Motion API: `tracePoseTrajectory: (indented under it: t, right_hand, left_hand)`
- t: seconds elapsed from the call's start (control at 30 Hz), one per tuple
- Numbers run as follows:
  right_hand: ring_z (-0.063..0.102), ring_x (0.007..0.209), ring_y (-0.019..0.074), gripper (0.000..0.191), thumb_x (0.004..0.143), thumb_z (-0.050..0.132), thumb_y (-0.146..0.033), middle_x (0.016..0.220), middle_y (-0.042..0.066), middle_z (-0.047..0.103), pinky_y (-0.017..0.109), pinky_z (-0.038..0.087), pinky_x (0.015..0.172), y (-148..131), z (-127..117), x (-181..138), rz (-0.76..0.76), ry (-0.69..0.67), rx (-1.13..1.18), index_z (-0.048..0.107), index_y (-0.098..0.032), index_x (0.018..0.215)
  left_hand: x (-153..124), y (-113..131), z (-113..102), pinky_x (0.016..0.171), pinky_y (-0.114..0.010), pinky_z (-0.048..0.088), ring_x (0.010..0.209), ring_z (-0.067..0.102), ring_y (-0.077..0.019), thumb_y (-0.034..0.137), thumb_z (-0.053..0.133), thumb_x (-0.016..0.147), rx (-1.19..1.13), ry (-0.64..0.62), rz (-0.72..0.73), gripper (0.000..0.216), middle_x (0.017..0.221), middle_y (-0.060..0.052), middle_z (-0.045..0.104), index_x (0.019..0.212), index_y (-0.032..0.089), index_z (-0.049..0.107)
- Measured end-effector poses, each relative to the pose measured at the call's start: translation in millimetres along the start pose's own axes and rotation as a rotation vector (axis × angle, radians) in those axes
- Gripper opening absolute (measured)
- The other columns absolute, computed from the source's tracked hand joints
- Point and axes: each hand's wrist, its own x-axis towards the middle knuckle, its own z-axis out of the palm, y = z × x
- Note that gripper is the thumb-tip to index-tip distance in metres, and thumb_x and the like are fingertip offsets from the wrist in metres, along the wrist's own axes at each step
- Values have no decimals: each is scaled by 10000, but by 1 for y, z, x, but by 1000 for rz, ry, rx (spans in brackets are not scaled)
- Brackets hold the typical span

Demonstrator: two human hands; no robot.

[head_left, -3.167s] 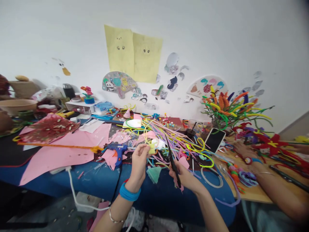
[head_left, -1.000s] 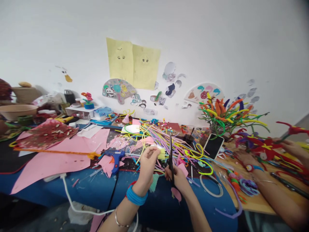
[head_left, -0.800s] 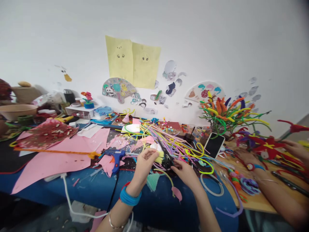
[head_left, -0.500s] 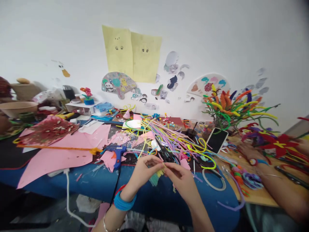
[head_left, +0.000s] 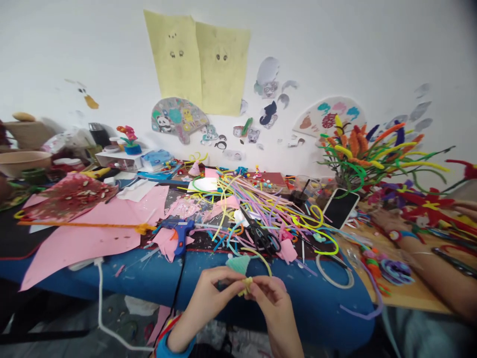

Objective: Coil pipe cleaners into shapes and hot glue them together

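My left hand (head_left: 208, 296) and my right hand (head_left: 272, 298) meet low in front of the table edge, both pinched on a small yellow fuzzy pipe-cleaner piece (head_left: 246, 285). Black scissors (head_left: 261, 237) lie on the table just beyond my hands, among a heap of coloured pipe cleaners (head_left: 257, 206). A teal fuzzy cone (head_left: 238, 262) rests at the table edge right behind the yellow piece.
A blue glue gun (head_left: 179, 231) and its cable lie left of centre on pink paper sheets (head_left: 89, 233). A phone (head_left: 341, 209) leans by a pipe-cleaner bouquet (head_left: 365, 154). Another person's arm (head_left: 428, 263) rests on the wooden table at right. A white ring (head_left: 333, 271) lies nearby.
My right hand has put the scissors down on the table and joined my left hand on the yellow piece. Both hands have dropped lower, toward me.
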Motion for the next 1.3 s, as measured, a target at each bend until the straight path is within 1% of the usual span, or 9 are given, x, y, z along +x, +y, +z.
tracePoseTrajectory:
  t: [0.07, 0.13, 0.23, 0.43, 0.7, 0.87, 0.97, 1.1, 1.3]
  right_hand:
    - [680, 685, 204, 364, 635, 806, -504, 764, 57, 715, 323, 592, 612, 7, -6, 0, 38, 55, 50, 720, -194, 808]
    - [688, 749, 215, 392, 634, 810, -501, 849, 58, 714, 332, 608, 622, 14, -13, -1, 64, 113, 94, 722, -212, 885]
    - [690, 818, 214, 419, 663, 808, -461, 935, 49, 703, 347, 624, 691, 24, -21, -2, 67, 156, 128, 721, -240, 1008]
    - [693, 912, 238, 378, 683, 807, -406, 1068, 76, 711, 368, 620, 777, 34, -25, -2, 49, 192, 163, 753, -197, 993]
    - [716, 869, 227, 289, 652, 832, -334, 935, 70, 760, 314, 606, 747, 21, -18, -6, 21, 225, 244, 765, -199, 899]
    - [714, 852, 190, 268, 648, 839, -310, 889, 51, 756, 257, 574, 765, 23, -5, -12, 8, 228, 284, 758, -205, 881]
    - [711, 840, 178, 257, 649, 845, -302, 874, 45, 754, 253, 571, 754, 24, 1, -14, 45, 165, 367, 753, -217, 873]
    - [708, 855, 177, 247, 698, 815, -337, 893, 46, 755, 289, 573, 776, 21, 4, -14, 86, 79, 457, 743, -241, 913]
    - [697, 888, 185, 210, 712, 794, -299, 923, 49, 740, 281, 563, 814, 17, 6, -19, -50, 166, 217, 744, -222, 902]
  left_hand:
    - [-3, -9, -1, 872, -426, 539, 985, 673, -284, 269, 734, 766, 167, -10, 149, 252, 1020, -108, 742, 1017, 251, 741]
    - [-5, -21, -1, 1043, -524, 414, 1267, 495, -334, 214, 761, 725, 352, -40, 261, 469, 1285, -115, 624, 1179, 287, 663]
    - [-3, -38, 4, 1100, -552, 337, 1369, 373, -315, 95, 661, 767, 514, -86, 300, 600, 1438, -118, 481, 1319, 296, 541]
    - [3, -48, 9, 997, -429, 481, 1204, 562, -258, 101, 598, 820, 426, -11, 229, 450, 1299, -116, 587, 1238, 266, 581]
    - [-2, -30, -3, 982, -401, 468, 1167, 579, -263, 305, 555, 916, 32, -52, 112, 282, 1275, -109, 609, 1180, 278, 652]
    - [-4, -30, 7, 891, -342, 500, 1066, 616, -259, 347, 707, 803, -82, 64, 114, 282, 1131, -102, 650, 1069, 252, 705]
    - [-7, -26, 11, 792, -291, 524, 938, 643, -224, 242, 771, 733, -45, 193, 121, 237, 996, -72, 665, 965, 229, 726]
    - [-10, -16, 10, 783, -283, 537, 913, 661, -206, 83, 743, 704, 84, 214, 169, 360, 993, -56, 688, 1030, 229, 702]
    - [-10, -6, 4, 796, -274, 545, 868, 684, -186, -20, 663, 699, 340, 270, 406, 412, 946, -52, 732, 1047, 200, 674]
